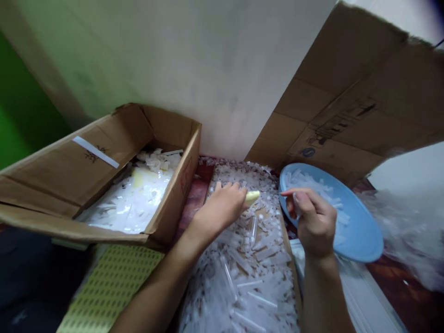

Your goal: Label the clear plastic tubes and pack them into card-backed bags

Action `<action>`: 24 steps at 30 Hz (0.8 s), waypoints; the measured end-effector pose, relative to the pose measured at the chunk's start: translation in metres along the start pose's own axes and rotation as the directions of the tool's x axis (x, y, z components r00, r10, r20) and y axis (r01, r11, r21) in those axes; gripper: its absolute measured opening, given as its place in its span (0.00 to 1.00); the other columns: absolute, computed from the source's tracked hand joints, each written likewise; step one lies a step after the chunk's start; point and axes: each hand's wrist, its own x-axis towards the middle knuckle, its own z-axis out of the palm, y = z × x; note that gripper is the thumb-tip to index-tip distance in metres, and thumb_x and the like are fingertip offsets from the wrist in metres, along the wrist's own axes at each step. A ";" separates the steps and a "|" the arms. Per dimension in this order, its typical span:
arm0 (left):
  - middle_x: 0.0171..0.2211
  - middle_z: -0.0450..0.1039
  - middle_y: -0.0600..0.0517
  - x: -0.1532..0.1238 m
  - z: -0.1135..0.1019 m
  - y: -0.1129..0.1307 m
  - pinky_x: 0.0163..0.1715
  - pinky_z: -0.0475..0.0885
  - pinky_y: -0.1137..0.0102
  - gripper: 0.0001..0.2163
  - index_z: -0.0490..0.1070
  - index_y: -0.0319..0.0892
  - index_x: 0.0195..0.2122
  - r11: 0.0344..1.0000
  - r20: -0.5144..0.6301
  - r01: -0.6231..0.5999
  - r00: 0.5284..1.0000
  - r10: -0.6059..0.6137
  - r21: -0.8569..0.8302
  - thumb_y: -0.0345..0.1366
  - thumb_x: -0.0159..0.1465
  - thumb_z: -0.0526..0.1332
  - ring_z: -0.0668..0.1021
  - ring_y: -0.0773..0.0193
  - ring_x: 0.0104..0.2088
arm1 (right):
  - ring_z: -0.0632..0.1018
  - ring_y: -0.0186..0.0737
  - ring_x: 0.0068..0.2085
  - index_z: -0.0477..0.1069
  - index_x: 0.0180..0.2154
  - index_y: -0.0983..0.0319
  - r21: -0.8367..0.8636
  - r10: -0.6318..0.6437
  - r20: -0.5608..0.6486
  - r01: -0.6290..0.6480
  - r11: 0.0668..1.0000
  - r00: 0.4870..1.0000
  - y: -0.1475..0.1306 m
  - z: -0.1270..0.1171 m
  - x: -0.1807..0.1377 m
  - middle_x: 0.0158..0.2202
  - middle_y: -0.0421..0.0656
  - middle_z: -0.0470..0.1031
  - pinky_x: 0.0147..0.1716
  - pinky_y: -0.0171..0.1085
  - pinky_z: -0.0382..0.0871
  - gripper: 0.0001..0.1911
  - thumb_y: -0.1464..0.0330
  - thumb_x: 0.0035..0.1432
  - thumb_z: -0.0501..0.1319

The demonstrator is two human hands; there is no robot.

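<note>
My left hand [222,209] rests knuckles-up on a heap of small clear plastic tubes [249,268], its fingers curled round a pale yellow piece [252,197] that sticks out to the right. My right hand [310,219] hovers at the near rim of a light blue plate [360,236], fingers bent and pinched together; something small and clear may be in them, but I cannot make it out. The plate holds more of the clear tubes [312,182].
An open cardboard box [114,152] with white plastic pieces stands at the left. A flattened cardboard sheet [350,101] leans on the white wall behind the plate. Clear plastic bagging [405,226] lies at the right. A perforated yellow-green sheet [111,286] lies near the bottom left.
</note>
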 end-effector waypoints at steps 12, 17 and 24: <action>0.47 0.75 0.40 0.004 0.011 0.011 0.49 0.70 0.54 0.13 0.74 0.39 0.46 1.000 0.112 -0.013 0.994 0.011 0.018 0.43 0.71 0.58 0.77 0.48 0.47 | 0.66 0.34 0.26 0.79 0.39 0.60 -0.020 0.032 -0.078 -0.033 0.999 0.996 -0.017 -0.025 0.011 0.26 0.38 0.67 0.23 0.34 0.57 0.17 0.55 0.67 0.60; 0.56 0.71 0.39 0.012 0.023 0.017 0.50 0.70 0.55 0.22 0.63 0.39 0.63 0.993 0.024 -0.002 1.000 -0.001 0.116 0.39 0.70 0.60 0.74 0.46 0.54 | 0.66 0.33 0.25 0.73 0.51 0.57 0.022 0.054 -0.080 -0.053 0.998 0.995 -0.016 -0.019 0.013 0.29 0.38 0.68 0.23 0.34 0.57 0.16 0.56 0.68 0.60; 0.50 0.74 0.42 0.015 0.047 0.062 0.50 0.72 0.59 0.09 0.74 0.41 0.46 0.983 0.134 -0.181 0.974 0.180 -0.006 0.39 0.70 0.59 0.78 0.51 0.48 | 0.64 0.31 0.22 0.65 0.44 0.55 0.213 -0.027 -0.100 0.047 0.976 0.995 -0.020 -0.015 0.015 0.30 0.37 0.70 0.21 0.33 0.58 0.11 0.58 0.67 0.62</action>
